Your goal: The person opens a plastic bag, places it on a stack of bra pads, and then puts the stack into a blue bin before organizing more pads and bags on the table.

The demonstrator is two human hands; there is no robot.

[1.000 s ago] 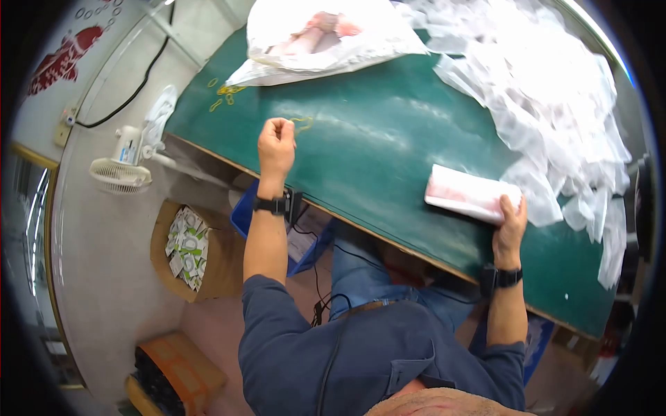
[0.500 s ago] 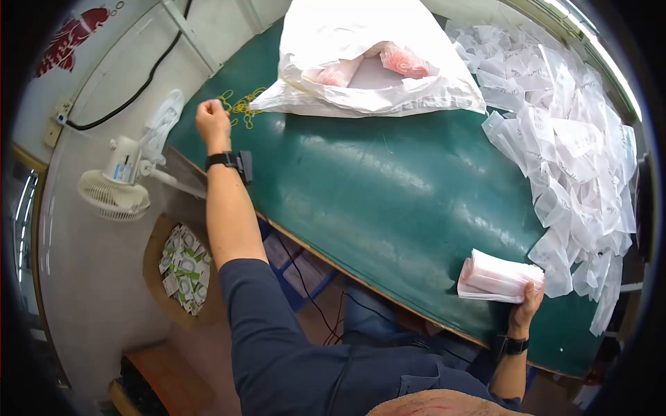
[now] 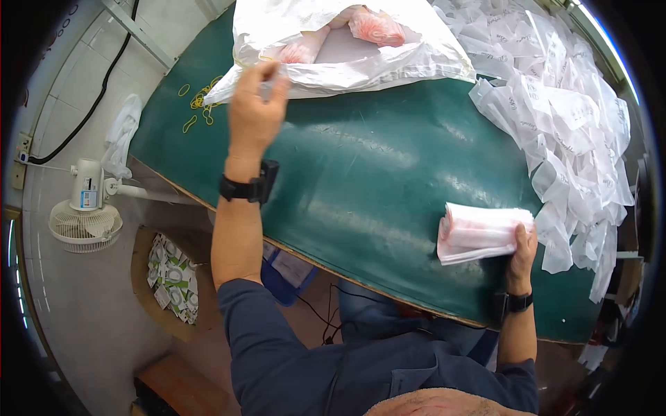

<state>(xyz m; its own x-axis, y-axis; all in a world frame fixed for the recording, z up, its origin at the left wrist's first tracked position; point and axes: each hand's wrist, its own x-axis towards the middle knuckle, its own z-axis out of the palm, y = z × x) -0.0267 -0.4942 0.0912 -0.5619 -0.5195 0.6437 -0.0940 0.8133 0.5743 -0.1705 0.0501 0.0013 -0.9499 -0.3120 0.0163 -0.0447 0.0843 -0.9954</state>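
My left hand (image 3: 255,111) is raised over the table, in front of the near left corner of a white sack (image 3: 361,80). Its fingers are curled with the thumb a little apart; a thin yellowish trace shows by the fingertips, too small to make out. Yellow rubber bands (image 3: 202,100) lie left of this hand on the green table (image 3: 347,166). My right hand (image 3: 522,253) grips the right end of a folded bundle of thin pinkish-white bags (image 3: 479,232), low over the table near its front edge. Pink-white rolls (image 3: 377,28) show in the sack's mouth.
A large heap of loose white printed bags (image 3: 555,132) covers the table's right side. At the left stand a small fan (image 3: 87,215) and a carton of white-and-green packets (image 3: 172,277) below the table. A black cable (image 3: 111,76) runs along the wall.
My left hand has moved right and nearer, away from the rubber bands. My right hand still grips the bundle, which appears slightly higher in view. The whole view has shifted a little.
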